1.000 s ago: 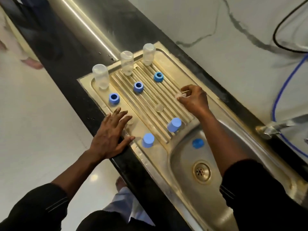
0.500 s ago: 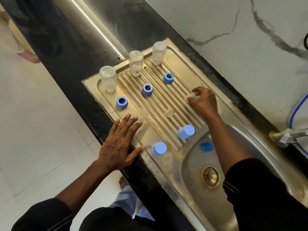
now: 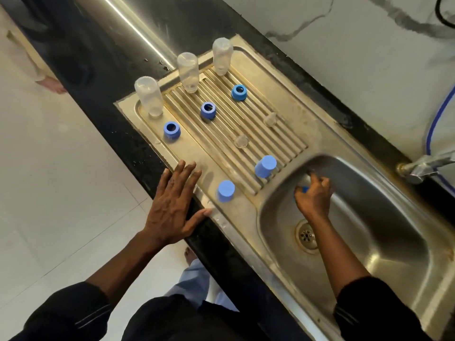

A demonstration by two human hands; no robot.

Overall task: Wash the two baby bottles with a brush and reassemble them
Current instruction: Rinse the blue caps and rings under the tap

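Head view: two dark sleeves at the bottom of the frame lead to the hands. The left hand lies flat at lower centre. Its fingers are spread, with the palm over the edge of the black desk and the fingertips on the front rim of the steel drainboard. The right hand reaches into the sink basin at centre right, just above the drain. Its fingers are curled round the held blue cap, though motion blur softens the grip.

Just right of the left fingertips, the front blue cap stands closed end up on the drainboard. The rear blue cap stands on the ribs at the basin's edge. Two clear teats, the near teat and the far teat, rest on the ribs at frame centre.

Above them, the left ring, middle ring and right ring, all blue, form a diagonal row with their openings up. Behind each ring stands a clear bottle, mouth down: the left bottle, middle bottle and right bottle.

A metal tap and a blue hose occupy the right edge, before a marbled wall. A bare foot stands on the tiled floor at upper left.
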